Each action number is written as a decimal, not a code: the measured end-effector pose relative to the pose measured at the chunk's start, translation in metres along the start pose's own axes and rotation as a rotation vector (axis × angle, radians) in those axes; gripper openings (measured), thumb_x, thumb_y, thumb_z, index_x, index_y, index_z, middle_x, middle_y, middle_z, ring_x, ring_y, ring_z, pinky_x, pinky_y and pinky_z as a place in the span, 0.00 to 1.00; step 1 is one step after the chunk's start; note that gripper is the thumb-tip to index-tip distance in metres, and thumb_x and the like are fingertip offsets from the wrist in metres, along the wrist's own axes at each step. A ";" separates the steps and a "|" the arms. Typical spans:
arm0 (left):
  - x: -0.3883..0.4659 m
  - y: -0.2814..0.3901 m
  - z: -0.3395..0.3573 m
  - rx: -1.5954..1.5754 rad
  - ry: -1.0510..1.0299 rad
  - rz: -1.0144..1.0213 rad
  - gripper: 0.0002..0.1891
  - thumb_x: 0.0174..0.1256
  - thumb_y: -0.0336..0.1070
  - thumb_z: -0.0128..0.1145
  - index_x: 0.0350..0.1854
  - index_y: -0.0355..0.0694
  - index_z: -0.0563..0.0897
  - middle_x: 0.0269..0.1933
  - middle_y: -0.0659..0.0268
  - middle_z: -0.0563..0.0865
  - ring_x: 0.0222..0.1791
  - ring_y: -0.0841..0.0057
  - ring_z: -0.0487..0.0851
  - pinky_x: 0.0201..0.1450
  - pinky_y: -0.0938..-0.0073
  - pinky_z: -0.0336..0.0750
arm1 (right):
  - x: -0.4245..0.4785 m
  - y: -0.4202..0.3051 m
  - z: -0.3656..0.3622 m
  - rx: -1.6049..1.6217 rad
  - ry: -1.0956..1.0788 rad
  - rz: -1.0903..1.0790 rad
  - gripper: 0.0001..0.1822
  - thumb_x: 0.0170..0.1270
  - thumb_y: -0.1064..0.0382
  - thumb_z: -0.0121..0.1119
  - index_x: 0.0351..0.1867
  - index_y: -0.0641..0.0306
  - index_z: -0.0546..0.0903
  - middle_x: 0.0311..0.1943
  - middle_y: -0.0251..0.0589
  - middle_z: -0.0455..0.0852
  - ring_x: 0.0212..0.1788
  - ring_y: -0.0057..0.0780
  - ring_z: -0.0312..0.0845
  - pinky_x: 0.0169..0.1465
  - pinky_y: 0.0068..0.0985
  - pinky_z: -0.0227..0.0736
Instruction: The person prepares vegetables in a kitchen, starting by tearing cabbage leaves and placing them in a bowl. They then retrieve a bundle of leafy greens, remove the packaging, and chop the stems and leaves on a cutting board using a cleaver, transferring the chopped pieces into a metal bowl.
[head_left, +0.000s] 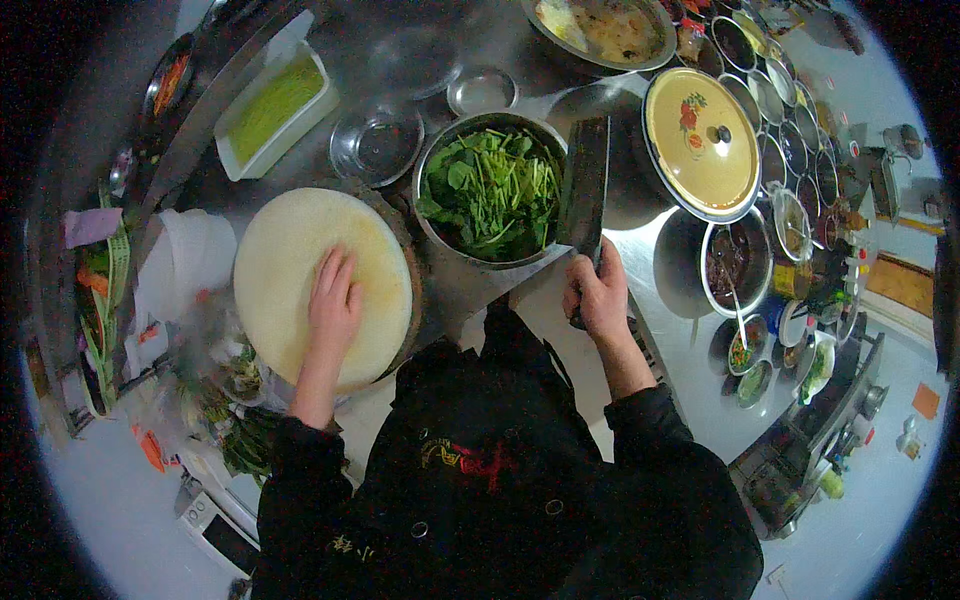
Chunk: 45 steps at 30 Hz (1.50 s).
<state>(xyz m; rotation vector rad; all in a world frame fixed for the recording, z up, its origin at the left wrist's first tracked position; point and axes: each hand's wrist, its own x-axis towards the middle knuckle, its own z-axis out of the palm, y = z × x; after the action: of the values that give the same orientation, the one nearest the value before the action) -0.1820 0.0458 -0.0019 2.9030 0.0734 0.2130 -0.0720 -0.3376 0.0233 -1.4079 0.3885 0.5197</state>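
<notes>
My left hand (334, 300) lies palm down on a thick round chopping board (289, 247), its fingers nearly together and nothing visible in it. My right hand (600, 292) grips the handle of a cleaver (585, 176), whose broad dark blade points away from me. The blade stands beside the right rim of a steel bowl (480, 262), overlapping it slightly in view. Cut leafy greens with pale green stems (499, 187) fill that bowl. The board's surface is bare apart from my hand, with yellowish stains on its right part.
Beyond the board are a white tub (321, 105) of green food and empty steel bowls (379, 146). A yellow enamel lid (694, 142), a white-rimmed pot (706, 262) and many seasoning containers stand on the right. Bagged vegetables (244, 375) lie at the lower left.
</notes>
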 end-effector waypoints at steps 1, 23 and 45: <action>-0.018 -0.006 0.000 -0.026 -0.030 -0.060 0.18 0.64 0.31 0.61 0.57 0.38 0.84 0.60 0.56 0.83 0.61 0.56 0.80 0.65 0.59 0.74 | 0.005 0.001 -0.002 0.001 0.004 -0.007 0.19 0.72 0.68 0.52 0.62 0.61 0.70 0.25 0.32 0.71 0.14 0.22 0.66 0.17 0.25 0.63; 0.087 0.095 0.024 -0.599 0.040 -0.109 0.26 0.64 0.33 0.61 0.67 0.41 0.79 0.62 0.52 0.84 0.63 0.58 0.81 0.66 0.58 0.76 | 0.029 0.026 -0.022 -0.220 -0.124 -0.090 0.23 0.72 0.64 0.59 0.67 0.61 0.72 0.29 0.31 0.81 0.21 0.16 0.70 0.21 0.21 0.65; -0.422 -0.311 -0.054 -0.073 0.337 -1.419 0.34 0.63 0.61 0.64 0.57 0.33 0.81 0.53 0.49 0.85 0.55 0.53 0.83 0.58 0.54 0.78 | -0.053 0.072 0.276 -1.571 -0.588 -1.007 0.36 0.62 0.68 0.64 0.73 0.56 0.70 0.50 0.55 0.83 0.51 0.59 0.81 0.53 0.47 0.78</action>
<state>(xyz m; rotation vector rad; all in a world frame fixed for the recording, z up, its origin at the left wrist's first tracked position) -0.6177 0.3323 -0.0805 2.0173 1.9293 0.3802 -0.1692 -0.0639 0.0286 -2.4763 -1.4843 0.2958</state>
